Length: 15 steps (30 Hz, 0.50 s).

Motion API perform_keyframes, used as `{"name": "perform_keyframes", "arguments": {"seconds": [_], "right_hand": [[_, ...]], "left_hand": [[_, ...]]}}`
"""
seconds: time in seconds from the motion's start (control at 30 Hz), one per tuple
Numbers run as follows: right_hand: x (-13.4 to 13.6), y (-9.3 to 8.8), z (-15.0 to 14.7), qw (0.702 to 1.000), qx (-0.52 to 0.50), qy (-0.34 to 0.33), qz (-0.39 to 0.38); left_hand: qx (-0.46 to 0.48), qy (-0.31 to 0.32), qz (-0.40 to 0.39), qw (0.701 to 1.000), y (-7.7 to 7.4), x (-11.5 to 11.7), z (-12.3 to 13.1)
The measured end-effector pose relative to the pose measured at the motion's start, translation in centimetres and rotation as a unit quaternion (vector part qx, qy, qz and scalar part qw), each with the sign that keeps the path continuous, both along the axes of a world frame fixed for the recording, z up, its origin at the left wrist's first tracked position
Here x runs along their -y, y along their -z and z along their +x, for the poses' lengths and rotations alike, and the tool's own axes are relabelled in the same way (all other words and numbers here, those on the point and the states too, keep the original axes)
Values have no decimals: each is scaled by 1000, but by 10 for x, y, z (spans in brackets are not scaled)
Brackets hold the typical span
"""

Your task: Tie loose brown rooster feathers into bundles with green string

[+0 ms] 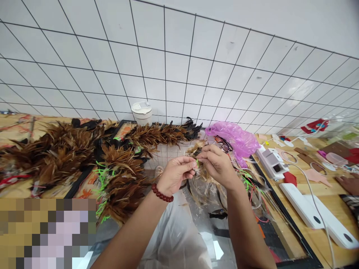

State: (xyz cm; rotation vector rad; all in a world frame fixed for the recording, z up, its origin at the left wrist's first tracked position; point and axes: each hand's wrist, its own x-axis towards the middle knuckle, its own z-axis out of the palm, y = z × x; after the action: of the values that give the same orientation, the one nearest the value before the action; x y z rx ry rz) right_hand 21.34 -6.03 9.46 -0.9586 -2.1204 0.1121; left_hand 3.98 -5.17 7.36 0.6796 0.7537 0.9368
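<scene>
My left hand (177, 172), with a dark red bead bracelet (162, 193) at the wrist, has its fingers closed in a pinch. My right hand (218, 164) is pinched shut just beside it, fingertips almost touching the left's. Between them shows a short green string (197, 163), at a small bunch of brown and pale feathers (196, 148). The fingers cover where the string meets the feathers. Below the right hand, loose pale feathers (200, 192) lie on the glass tabletop. Brown feather bundles (122, 179) with green ties are piled left of my left hand.
Brown feather garlands (165, 133) and a white lidded cup (141, 113) are at the back by the tiled wall. A pink plastic bag (234, 138) and glasses (223, 144) lie behind my right hand. White power banks (316, 213), cables and a co-worker's hand (347, 185) are at right.
</scene>
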Motion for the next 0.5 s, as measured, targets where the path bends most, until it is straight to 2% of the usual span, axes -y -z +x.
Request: {"name": "perform_keyframes", "arguments": {"seconds": [0.23,0.37,0.5], "right_hand": [[-2,4,-3,1000,21,2,-8],[-4,3,-5,998,-42,47,-21],[-4,2,-4,996,-55,23,-72]], "left_hand": [[-77,41,41,995,5,4,7],[-42,-24,52,997,7,3,9],[-22,-58,58,996,7,1,8]]}}
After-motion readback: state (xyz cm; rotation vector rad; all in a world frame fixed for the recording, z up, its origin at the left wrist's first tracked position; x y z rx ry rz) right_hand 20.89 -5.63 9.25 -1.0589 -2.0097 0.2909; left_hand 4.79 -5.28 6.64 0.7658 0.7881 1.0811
